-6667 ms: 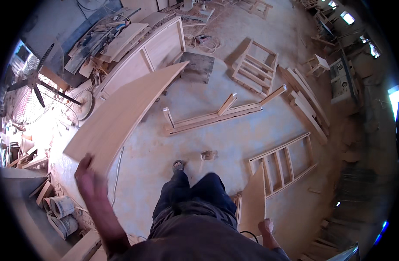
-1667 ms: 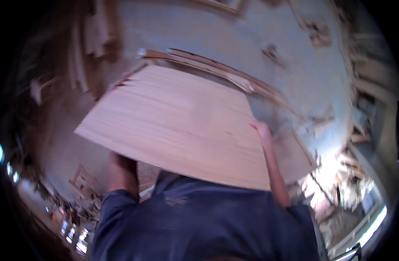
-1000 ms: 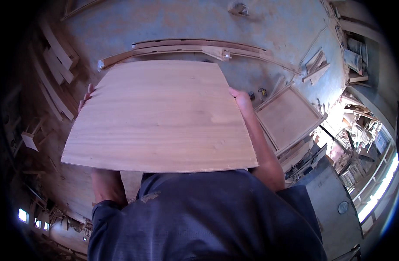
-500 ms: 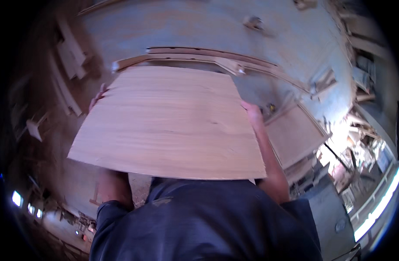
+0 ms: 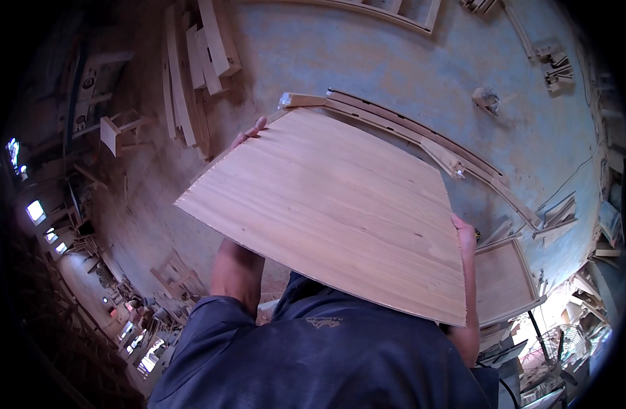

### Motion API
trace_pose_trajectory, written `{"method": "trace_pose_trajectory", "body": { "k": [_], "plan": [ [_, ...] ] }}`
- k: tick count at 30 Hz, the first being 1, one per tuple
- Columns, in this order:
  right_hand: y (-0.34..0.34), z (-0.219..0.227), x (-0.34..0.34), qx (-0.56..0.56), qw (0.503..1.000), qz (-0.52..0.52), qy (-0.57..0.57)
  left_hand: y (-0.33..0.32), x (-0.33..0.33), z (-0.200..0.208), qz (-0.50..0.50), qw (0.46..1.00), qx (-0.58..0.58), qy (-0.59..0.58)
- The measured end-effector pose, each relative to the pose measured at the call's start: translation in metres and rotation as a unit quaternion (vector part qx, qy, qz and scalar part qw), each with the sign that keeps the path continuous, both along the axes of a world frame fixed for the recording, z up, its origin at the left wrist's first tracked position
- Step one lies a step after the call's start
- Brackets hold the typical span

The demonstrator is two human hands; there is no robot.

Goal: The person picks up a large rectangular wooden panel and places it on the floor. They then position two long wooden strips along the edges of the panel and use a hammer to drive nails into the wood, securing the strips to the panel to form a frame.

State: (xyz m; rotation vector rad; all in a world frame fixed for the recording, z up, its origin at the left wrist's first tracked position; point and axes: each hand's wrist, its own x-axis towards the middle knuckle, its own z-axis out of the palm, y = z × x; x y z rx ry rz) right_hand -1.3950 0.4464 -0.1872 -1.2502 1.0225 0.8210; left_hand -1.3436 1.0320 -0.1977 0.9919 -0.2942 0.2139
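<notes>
A broad, pale plywood sheet [image 5: 333, 211] with visible grain and rough edges is held in front of my body, tilted so its right end sits lower in the picture. My left hand [image 5: 248, 131] grips its far left edge; some fingers show over the rim and the rest are behind the sheet. At the right edge, my right hand [image 5: 465, 233] clasps the sheet, its fingers partly hidden underneath. Both forearms pass partly beneath the board. Just past its far edge lie long wooden rails [image 5: 408, 129].
Stacked planks [image 5: 200, 68] lie at the upper left, near a small wooden stool-like piece [image 5: 118, 133]. A framed panel [image 5: 500, 279] is at the right. Farther off are a wooden frame [image 5: 395, 10], a small roundish object [image 5: 487, 101] and wood scraps [image 5: 558, 71] on the floor.
The plywood sheet has shifted right in the picture and turned clockwise, with both hands still on it. The whole surroundings have swung as my view turned.
</notes>
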Motion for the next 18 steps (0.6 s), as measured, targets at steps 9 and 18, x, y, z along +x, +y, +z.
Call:
{"method": "trace_pose_trajectory", "body": {
  "k": [9,18],
  "plan": [
    [-0.003,-0.003,0.005,0.052,0.992,-0.084,0.074,0.007,0.012,0.017,-0.013,0.996,-0.064,0.061],
    [0.032,0.076,0.040,-0.045,0.994,-0.006,0.103,0.018,0.032,0.031,-0.116,0.992,-0.037,0.026]
  ]
}}
